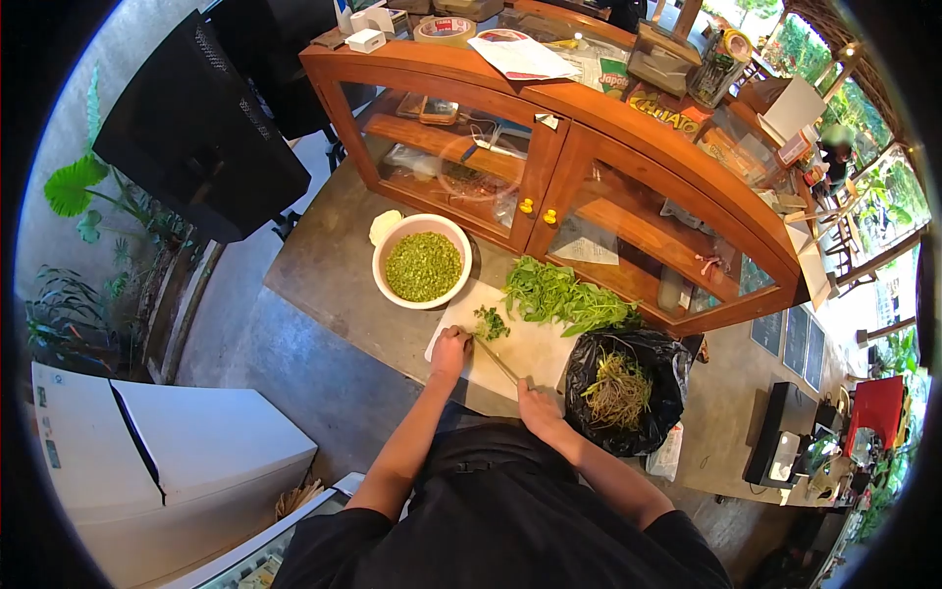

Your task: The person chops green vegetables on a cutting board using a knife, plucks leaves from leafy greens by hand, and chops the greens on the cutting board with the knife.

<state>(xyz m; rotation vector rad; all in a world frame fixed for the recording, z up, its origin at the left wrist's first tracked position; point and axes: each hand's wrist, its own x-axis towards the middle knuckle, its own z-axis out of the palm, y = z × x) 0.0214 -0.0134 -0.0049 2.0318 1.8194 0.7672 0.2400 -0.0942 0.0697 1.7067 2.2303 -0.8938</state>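
My right hand (539, 408) is wrapped round the handle of a knife (497, 361), whose blade runs up and left across a white cutting board (471, 376). My left hand (450, 350) rests at the board's left side, its fingers drawn together near the blade's far end; what they hold, if anything, is hidden. Just above the blade lies a small pile of chopped green herbs (490, 322). Leafy green stems (564, 296) spread over the board's upper right. Beyond the left hand stands a white bowl (381, 278) holding finely chopped greens (423, 266).
A black plastic bag (670, 378) with roots and trimmings (617, 389) sits right of the board. Behind the board rises a wooden glass-door cabinet (554, 157). A white fridge (216, 432) stands lower left, a black speaker (201, 133) upper left.
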